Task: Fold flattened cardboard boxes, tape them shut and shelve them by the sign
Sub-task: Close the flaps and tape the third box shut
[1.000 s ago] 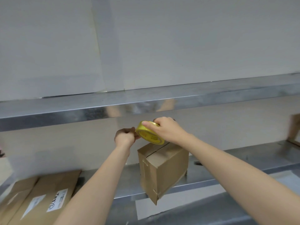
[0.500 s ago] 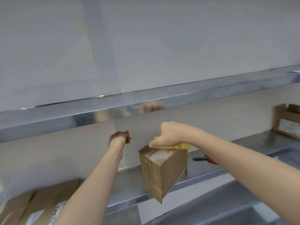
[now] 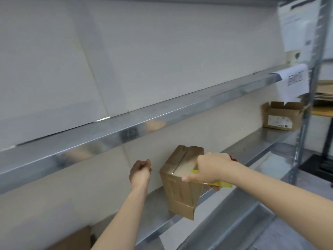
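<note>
Head view: steel shelving (image 3: 252, 150) runs along a pale wall. Your left hand (image 3: 140, 173) hovers just left of the box (image 3: 180, 192), fingers curled; you cannot tell whether it pinches anything. The box stands at the shelf's front lip, its near corner overhanging. Your right hand (image 3: 212, 166) grips the yellow tape roll (image 3: 222, 184) at the box top. Bare shelf runs right to an open carton (image 3: 282, 118) below the sign (image 3: 292, 83).

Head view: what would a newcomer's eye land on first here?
The small brown cardboard box standing at the front edge of the lower steel shelf, with the right hand holding a yellow tape roll at its top and the left hand curled beside it. At far right, an open labelled cardboard box sits under a white paper sign.
</note>
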A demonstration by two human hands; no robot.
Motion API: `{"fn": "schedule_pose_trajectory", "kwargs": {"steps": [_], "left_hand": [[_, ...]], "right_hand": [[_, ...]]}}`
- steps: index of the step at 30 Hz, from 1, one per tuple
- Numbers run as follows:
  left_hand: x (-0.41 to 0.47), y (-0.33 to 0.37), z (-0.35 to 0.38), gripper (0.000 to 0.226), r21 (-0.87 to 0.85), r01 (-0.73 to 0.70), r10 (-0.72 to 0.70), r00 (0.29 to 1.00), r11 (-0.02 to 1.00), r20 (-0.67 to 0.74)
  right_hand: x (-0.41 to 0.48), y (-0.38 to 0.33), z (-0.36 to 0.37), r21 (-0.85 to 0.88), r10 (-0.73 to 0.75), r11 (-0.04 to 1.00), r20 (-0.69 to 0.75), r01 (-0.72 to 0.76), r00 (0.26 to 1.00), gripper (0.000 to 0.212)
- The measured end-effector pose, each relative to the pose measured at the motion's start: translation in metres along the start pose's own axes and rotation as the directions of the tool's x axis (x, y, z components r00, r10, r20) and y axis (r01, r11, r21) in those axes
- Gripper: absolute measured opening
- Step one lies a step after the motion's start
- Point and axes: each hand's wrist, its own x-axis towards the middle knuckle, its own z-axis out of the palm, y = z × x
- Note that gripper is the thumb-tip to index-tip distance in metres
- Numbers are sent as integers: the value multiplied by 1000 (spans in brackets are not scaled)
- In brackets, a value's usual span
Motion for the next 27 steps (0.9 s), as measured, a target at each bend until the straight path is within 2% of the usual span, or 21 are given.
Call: {"fn": "schedule_pose_trajectory", "kwargs": {"steps": [2, 5, 8, 13, 18, 24, 27], "left_hand": [[-2, -8, 5, 24, -23, 0, -1, 1000, 1000, -15], [-3, -21, 10, 27, 0, -28, 28, 999, 1000, -46], [1, -30, 16, 28, -13, -26, 25, 998, 1000, -50], [2, -37, 22, 25, -150, -8, 3, 999, 989, -36], [3, -45, 24, 20, -288, 58, -52, 998, 956, 28], [4, -50, 28, 18, -382, 63, -44, 997, 922, 59], [2, -52, 34, 17, -402, 76, -28, 992, 912, 123]], "right_hand": [[-6, 0, 8, 8, 25, 1000, 24, -25, 999, 62], [-6, 6, 17, 31, 1, 1000, 157, -6, 988, 66], [-3, 10, 22, 44, -5, 999, 230, -6, 973, 57], [4, 10, 29, -55, 111, 992, 19, -110, 994, 57], [16, 10, 41, -68, 149, 987, 38, -146, 988, 58], [27, 13, 47, -79, 142, 987, 4, -141, 990, 57], [30, 15, 50, -109, 135, 985, -20, -137, 991, 56]]}}
